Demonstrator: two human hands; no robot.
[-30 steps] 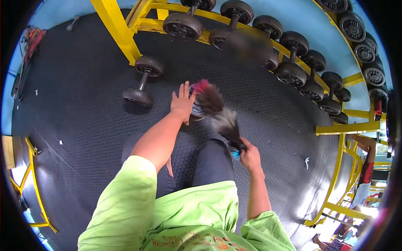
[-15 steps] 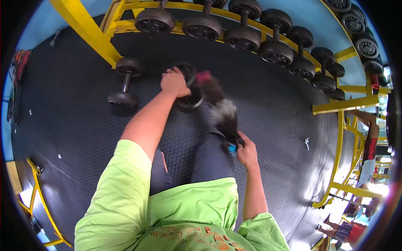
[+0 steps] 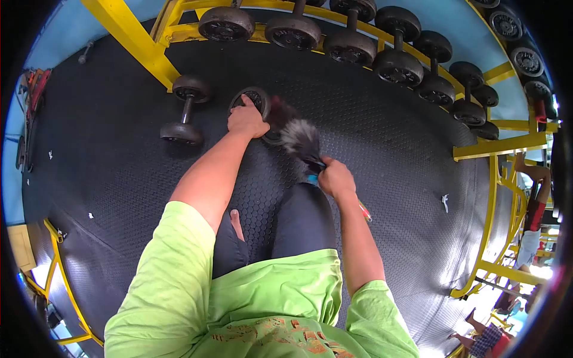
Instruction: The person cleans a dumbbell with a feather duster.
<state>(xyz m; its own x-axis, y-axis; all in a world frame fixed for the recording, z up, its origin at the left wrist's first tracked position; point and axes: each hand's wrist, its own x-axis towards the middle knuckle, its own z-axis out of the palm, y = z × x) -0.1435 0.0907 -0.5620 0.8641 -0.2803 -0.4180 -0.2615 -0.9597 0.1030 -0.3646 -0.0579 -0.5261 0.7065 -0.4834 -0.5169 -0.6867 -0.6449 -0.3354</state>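
Near the middle of the view, my left hand (image 3: 247,121) is closed on a dark dumbbell (image 3: 255,99), with one finger stretched over its round end face. The dumbbell's other end is partly hidden behind the hand and a feather duster. In my right hand (image 3: 337,179) is the handle of that duster (image 3: 299,137), whose grey and dark feathers touch or overlap the dumbbell's right side. The duster's far tip is blurred. A second dumbbell (image 3: 187,110) lies on the black mat (image 3: 382,155) left of my left hand.
Dumbbells (image 3: 292,31) line a yellow rack (image 3: 261,37) along the top and upper right. A yellow post (image 3: 134,45) stands at upper left. Yellow frames (image 3: 486,209) and other people (image 3: 531,232) are at the right. Another yellow frame (image 3: 65,283) is at lower left.
The duster and my right hand have moved up and left, closer to the dumbbell. The held dumbbell has turned so that its end face shows more.
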